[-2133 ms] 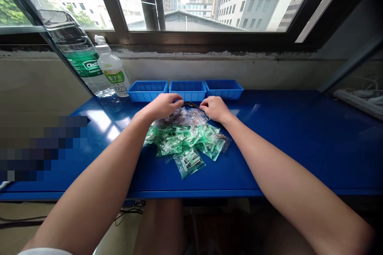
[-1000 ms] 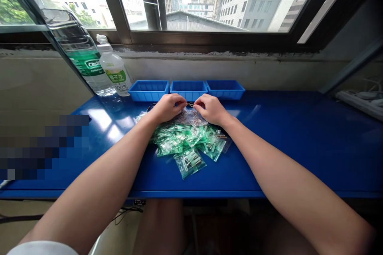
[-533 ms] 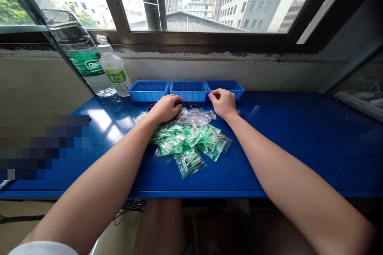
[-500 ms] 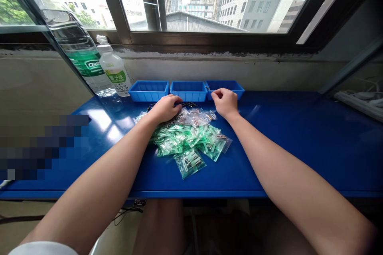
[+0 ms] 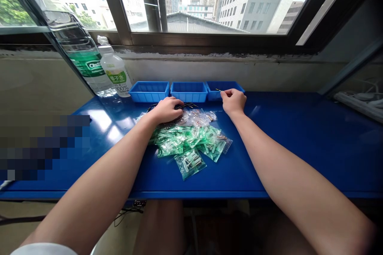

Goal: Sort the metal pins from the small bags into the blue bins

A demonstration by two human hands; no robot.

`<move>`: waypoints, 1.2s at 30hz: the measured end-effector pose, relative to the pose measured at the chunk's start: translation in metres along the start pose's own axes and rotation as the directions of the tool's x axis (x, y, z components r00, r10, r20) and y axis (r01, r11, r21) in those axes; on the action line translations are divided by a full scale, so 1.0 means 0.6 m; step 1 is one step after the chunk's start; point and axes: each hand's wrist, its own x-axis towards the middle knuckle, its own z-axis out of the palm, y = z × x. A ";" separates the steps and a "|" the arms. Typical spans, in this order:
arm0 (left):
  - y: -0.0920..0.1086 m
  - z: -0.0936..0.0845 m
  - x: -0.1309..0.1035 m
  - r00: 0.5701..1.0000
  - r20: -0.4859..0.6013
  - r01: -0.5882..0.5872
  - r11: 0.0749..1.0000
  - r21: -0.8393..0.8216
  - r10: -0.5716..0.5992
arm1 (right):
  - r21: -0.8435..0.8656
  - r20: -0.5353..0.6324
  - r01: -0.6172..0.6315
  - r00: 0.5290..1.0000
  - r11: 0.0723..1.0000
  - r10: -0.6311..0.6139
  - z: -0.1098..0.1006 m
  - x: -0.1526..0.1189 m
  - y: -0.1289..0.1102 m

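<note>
My right hand (image 5: 234,101) is at the front edge of the right blue bin (image 5: 213,95). Thumb and forefinger pinch a thin dark rod (image 5: 218,90) with a pale, shiny tip, which points left over the bin. Palm down, my left hand (image 5: 168,110) rests at the back of the heap, thumb and forefinger apart. Several thin black rods (image 5: 190,105) lie just beyond its fingertips; others are partly hidden under it. Clear bags (image 5: 199,117) with copper-coloured pieces lie beside that hand. In front of them are green-tinted bags (image 5: 179,139) with pale, short pieces inside.
A middle blue bin (image 5: 189,96) and a left blue bin (image 5: 149,96) line up along the wall. A large water bottle (image 5: 86,63) and a smaller white-capped bottle (image 5: 115,71) stand at the back left. Cables and a white strip (image 5: 359,101) lie far right on the blue table (image 5: 299,139).
My right hand has shifted right along the right bin, and the rod in its pinch now shows more plainly. My left hand stays on the heap, its fingers slightly more apart.
</note>
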 end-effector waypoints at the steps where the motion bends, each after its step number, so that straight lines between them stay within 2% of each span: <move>1: -0.001 0.001 0.002 1.000 -0.017 0.005 1.000 -0.006 -0.005 | 0.001 0.000 -0.002 1.000 1.000 0.002 -0.001 0.000 0.000; 7: -0.023 0.017 0.015 0.972 -0.232 0.041 0.999 -0.008 -0.041 | 0.025 -0.004 0.022 1.000 0.999 -0.022 -0.002 0.000 0.001; 12: -0.030 0.015 0.014 0.965 -0.253 0.092 0.995 0.050 -0.076 | 0.043 0.011 0.074 0.997 0.996 -0.074 0.001 -0.003 -0.004; 17: -0.028 0.007 0.010 0.935 -0.286 0.209 0.977 -0.035 -0.211 | 0.037 0.082 0.154 0.984 0.987 -0.156 0.002 -0.011 -0.012; 22: -0.030 0.007 0.009 0.904 -0.325 0.260 0.961 -0.096 -0.277 | 0.098 0.204 0.281 0.933 0.955 -0.295 0.005 -0.025 -0.025; 27: -0.036 0.009 0.009 0.921 -0.279 0.270 0.962 -0.043 -0.271 | 0.135 0.280 0.352 0.883 0.926 -0.376 0.007 -0.034 -0.031; 32: -0.032 0.010 0.011 0.959 -0.176 0.236 0.969 0.074 -0.221 | 0.129 0.317 0.352 0.871 0.927 -0.375 0.006 -0.034 -0.030; 36: -0.026 0.009 0.013 0.970 -0.132 0.221 0.966 0.136 -0.203 | 0.130 0.353 0.344 0.860 0.930 -0.368 0.006 -0.034 -0.030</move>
